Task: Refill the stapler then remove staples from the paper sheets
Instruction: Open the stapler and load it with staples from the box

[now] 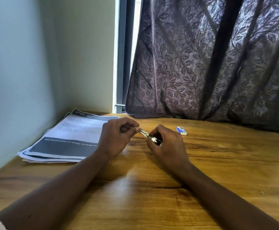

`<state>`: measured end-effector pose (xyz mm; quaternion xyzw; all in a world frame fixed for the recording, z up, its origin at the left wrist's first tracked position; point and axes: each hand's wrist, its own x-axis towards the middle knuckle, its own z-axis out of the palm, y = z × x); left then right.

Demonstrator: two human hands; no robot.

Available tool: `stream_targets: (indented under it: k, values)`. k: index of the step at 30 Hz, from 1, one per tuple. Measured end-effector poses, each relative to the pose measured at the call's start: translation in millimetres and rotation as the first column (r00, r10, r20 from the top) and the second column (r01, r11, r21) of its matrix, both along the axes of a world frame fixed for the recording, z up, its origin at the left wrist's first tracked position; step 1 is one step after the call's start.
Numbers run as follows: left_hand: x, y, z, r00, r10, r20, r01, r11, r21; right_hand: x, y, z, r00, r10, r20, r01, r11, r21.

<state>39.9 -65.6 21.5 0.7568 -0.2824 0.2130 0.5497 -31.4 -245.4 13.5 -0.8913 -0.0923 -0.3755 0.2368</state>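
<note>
A small black and silver stapler [152, 138] is held just above the wooden table [218, 171], near its middle. My right hand [167, 143] grips the stapler's black body. My left hand [117, 136] pinches the silver metal part that sticks out of its left end. A stack of printed paper sheets [65, 138] lies flat at the left, beside the wall. A small white and blue staple box [181, 130] rests on the table to the right of my right hand.
A pale wall [19, 80] closes the left side. A dark leaf-patterned curtain [210, 60] hangs at the back, its hem resting on the table. A few tiny loose staples [221, 145] lie scattered on the wood at the right.
</note>
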Motion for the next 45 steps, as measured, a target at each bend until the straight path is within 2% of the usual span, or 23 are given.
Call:
stream_targets:
  k: [10, 24, 31, 34, 37, 42, 45]
  values:
    - [-2.2, -1.0, 1.4, 0.999, -0.028, -0.018, 0.028, 0.999, -0.022, -1.6, 0.9, 1.4, 1.0, 0.009, -0.008, -0.009, 1.0, -0.002]
    - [-4.8, -4.5, 0.5, 0.999, 0.047, -0.019, -0.046, 0.997, 0.056, -2.2, 0.4, 0.9, 1.0, 0.0, -0.018, 0.0, 1.0, -0.02]
    - [-7.1, -5.5, 1.0, 0.993, 0.077, -0.085, -0.068, 0.992, 0.102, -1.9, 0.5, -1.1, 1.0, -0.006, -0.009, 0.005, 0.997, -0.077]
    - [-7.5, -6.1, 0.5, 0.984, 0.061, -0.165, -0.051, 0.997, 0.066, -1.2, -0.3, -1.0, 1.0, -0.011, -0.003, 0.011, 0.991, -0.13]
    - [-7.3, -6.3, 1.0, 0.946, -0.024, -0.323, 0.007, 0.999, -0.053, -2.2, -1.4, -0.5, 1.0, -0.008, 0.005, 0.008, 0.986, -0.169]
    - [-6.9, -8.0, 5.1, 0.841, -0.145, -0.522, 0.041, 0.978, -0.206, -3.1, -2.7, 0.8, 0.999, 0.018, 0.033, -0.013, 0.989, -0.147]
    - [-7.5, -9.6, 8.8, 0.743, -0.238, -0.626, 0.048, 0.951, -0.305, -3.1, -3.4, 1.4, 0.997, 0.047, 0.064, -0.041, 0.994, -0.104]
